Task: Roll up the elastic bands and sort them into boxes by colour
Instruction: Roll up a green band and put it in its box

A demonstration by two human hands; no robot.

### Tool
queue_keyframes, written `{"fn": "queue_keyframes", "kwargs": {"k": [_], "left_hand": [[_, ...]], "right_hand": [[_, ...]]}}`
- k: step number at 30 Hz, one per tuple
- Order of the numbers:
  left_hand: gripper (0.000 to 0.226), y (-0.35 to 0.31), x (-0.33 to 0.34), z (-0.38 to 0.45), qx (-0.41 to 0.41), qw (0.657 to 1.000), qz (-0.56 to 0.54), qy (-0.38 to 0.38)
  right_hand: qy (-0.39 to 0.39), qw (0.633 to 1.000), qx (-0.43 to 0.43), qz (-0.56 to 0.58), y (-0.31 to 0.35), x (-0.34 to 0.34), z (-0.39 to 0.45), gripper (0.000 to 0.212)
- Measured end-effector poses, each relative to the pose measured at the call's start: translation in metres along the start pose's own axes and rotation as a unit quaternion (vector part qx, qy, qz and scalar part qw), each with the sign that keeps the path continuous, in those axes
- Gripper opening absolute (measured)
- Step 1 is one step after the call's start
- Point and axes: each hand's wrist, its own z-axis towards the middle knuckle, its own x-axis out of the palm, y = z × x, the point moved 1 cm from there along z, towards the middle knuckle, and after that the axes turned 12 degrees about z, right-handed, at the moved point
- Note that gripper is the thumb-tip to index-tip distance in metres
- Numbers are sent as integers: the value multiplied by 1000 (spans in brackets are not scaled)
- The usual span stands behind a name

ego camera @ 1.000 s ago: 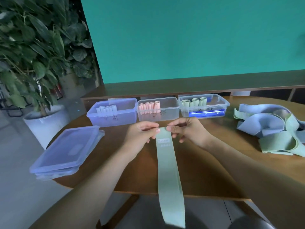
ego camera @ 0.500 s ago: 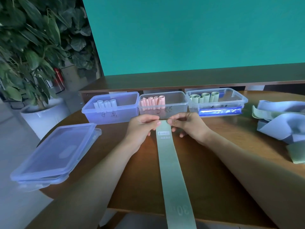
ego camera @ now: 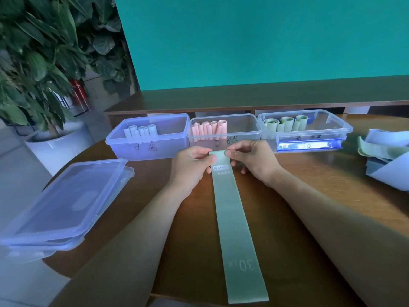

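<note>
A long green elastic band (ego camera: 234, 218) lies flat on the wooden table (ego camera: 309, 196), running from the near edge toward the boxes. My left hand (ego camera: 190, 165) and my right hand (ego camera: 252, 160) pinch its far end between thumbs and fingers. Behind the hands stand three clear boxes in a row: the left box (ego camera: 172, 142) holds pale blue rolls, the middle box (ego camera: 243, 129) pink rolls, the right box (ego camera: 332, 127) green rolls.
A stack of clear lids (ego camera: 62, 207) overhangs the table's left edge. A heap of loose blue and green bands (ego camera: 385, 156) lies at the far right. A potted plant (ego camera: 39, 74) stands on the floor to the left. A wooden ledge runs behind the boxes.
The view has tilted down and drawn closer, so the whole band lies in sight on the table. Both hands keep their pinch on the far end.
</note>
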Motion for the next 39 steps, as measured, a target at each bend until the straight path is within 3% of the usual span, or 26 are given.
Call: {"fn": "queue_keyframes", "kwargs": {"k": [4,11,17,29,35,39], "left_hand": [[22,-1,0,2,-12,999,37,3],[20,1,5,5,-13,994,83,-65],[19,2,-1,-5,-13,991,109,-72],[31,-7,-26,-91,46,972,229,27],[21,-9,-39,-156,128,973,191,27],[9,-20,-46,-199,209,969,123,43]], "right_hand": [[-18,999,-3,-27,3,3,1,5],[-44,997,8,-68,3,1,-2,8],[-8,991,2,-135,11,-3,-28,23],[97,952,-47,-286,31,-4,-129,36],[79,973,-67,-208,41,-19,-183,24],[147,981,-82,-102,49,-23,-212,19]]}}
